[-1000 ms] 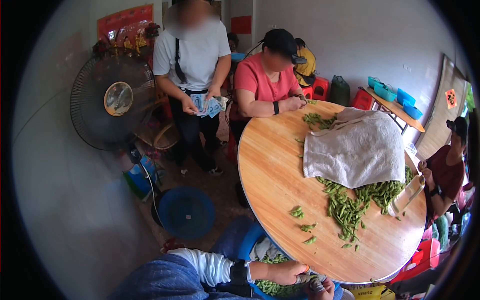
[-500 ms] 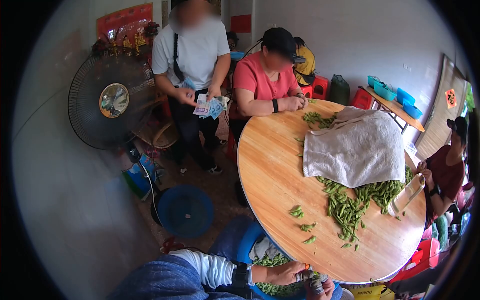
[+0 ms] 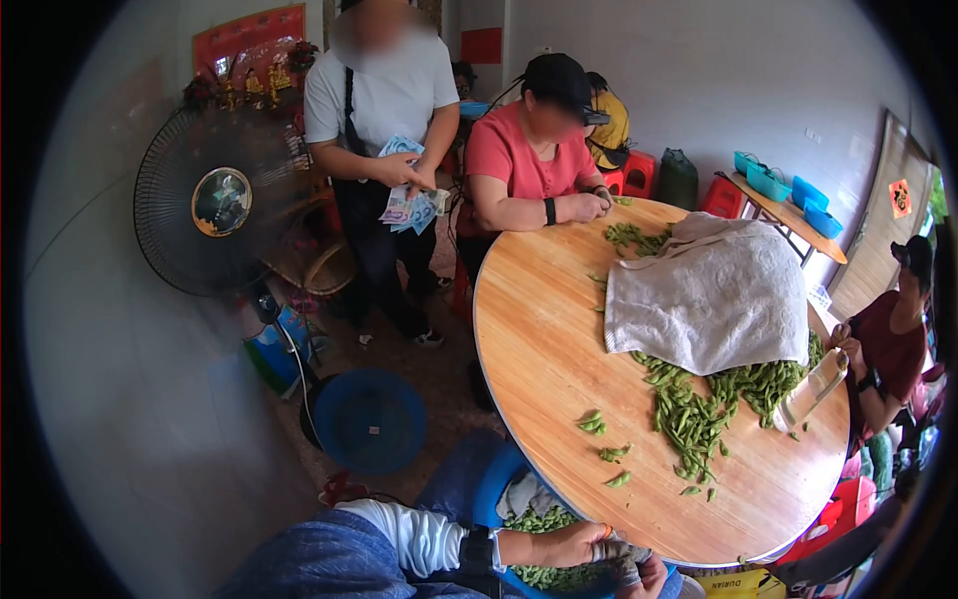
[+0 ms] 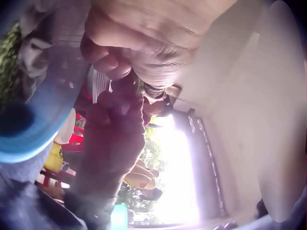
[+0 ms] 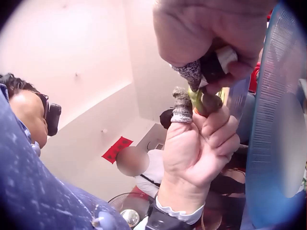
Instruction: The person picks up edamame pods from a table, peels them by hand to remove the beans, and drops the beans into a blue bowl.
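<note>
Low at the front of the head view, my left hand (image 3: pixel 571 544) and right hand (image 3: pixel 647 577) meet at the table edge. Between them, in the right wrist view, is a green soybean pod (image 5: pixel 195 98). My left hand (image 5: pixel 192 148) pinches it between thumb and curled fingers, the thumb wearing a grey knitted finger cover (image 5: pixel 182 108). From above, my right hand (image 5: pixel 211 33) grips the pod's other end, also with covered fingertips. Under both hands stands a blue basin (image 3: pixel 487 494) with green beans (image 3: pixel 539 521) and a grey cloth (image 3: pixel 527 496) inside.
A round wooden table (image 3: pixel 559 319) bears a heap of pods (image 3: pixel 694 424) partly under a white towel (image 3: pixel 709 295), a few loose pods (image 3: pixel 593 423) and a clear container (image 3: pixel 813 389). People sit around it; a standing person holds banknotes (image 3: pixel 414 208). A fan (image 3: pixel 220 200) and blue tub (image 3: pixel 374 424) are left.
My hands stay together over the basin, with small finger movements at the pod. The standing person's hands have shifted among the banknotes. The fan head has turned slightly left.
</note>
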Tool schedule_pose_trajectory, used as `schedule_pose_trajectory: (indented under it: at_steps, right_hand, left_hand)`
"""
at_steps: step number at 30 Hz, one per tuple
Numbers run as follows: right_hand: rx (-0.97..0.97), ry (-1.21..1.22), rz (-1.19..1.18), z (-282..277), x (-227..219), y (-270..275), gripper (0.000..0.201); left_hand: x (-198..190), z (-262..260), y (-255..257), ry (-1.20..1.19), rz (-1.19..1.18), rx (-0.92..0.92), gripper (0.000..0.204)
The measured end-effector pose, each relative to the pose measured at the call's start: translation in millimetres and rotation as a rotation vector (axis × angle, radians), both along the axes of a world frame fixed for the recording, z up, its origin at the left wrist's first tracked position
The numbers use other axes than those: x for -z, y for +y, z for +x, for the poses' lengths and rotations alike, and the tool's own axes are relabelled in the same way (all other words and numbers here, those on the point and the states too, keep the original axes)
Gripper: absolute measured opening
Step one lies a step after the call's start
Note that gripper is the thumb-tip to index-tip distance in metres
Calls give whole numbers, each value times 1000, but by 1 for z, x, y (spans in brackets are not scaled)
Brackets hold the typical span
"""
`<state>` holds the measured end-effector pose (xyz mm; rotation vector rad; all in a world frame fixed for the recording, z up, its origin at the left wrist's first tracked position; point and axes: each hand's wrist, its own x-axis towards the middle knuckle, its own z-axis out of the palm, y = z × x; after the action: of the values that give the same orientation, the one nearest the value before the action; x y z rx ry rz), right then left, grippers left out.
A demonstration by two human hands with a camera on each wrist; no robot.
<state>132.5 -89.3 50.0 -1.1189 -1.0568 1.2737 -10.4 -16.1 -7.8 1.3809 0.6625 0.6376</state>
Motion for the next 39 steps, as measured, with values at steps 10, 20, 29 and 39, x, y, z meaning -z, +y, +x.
schedule_pose_trajectory:
  at_steps: [10,20,29,39]
  right_hand:
    - [-89,137,-24,-1,-8,-2,7]
    - [-105,101,-19,3,-3,-3,7]
    - [-55,-16,-60,-2,-5,-2,8]
    - [20,-170,74,-7,-3,1,6]
  left_hand:
    - [-15,-7,9,-158,-24,223,16]
    - [-20,-14,6,-6,-451,235,18]
    - [-6,-13,4,63,-147,278,25]
    - [-21,-13,4,115,-426,234,22]
